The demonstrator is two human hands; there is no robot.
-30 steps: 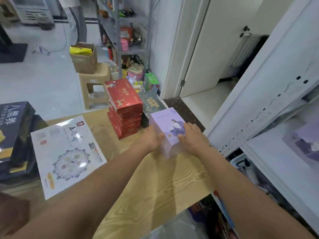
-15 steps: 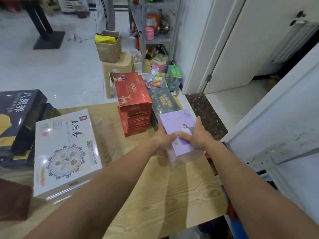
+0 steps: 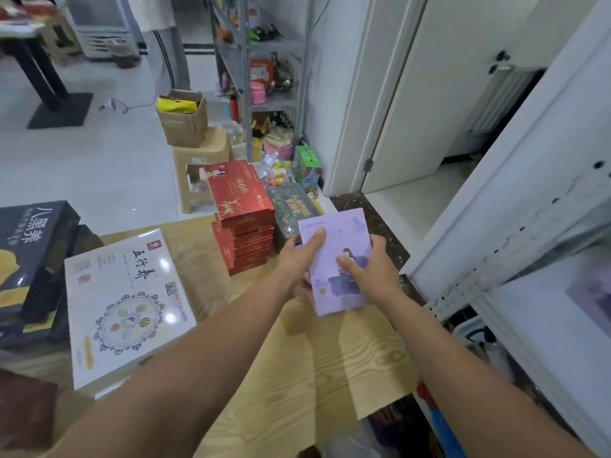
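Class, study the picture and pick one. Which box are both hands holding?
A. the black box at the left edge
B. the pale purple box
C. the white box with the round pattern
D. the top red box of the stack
B: the left hand and the right hand grip the pale purple box from either side, with their thumbs on its top face.

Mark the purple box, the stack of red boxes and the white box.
purple box [image 3: 345, 231], head view, bare upper part of its top face
stack of red boxes [image 3: 238, 195], head view, lid of the top box
white box [image 3: 129, 302], head view, middle of its lid
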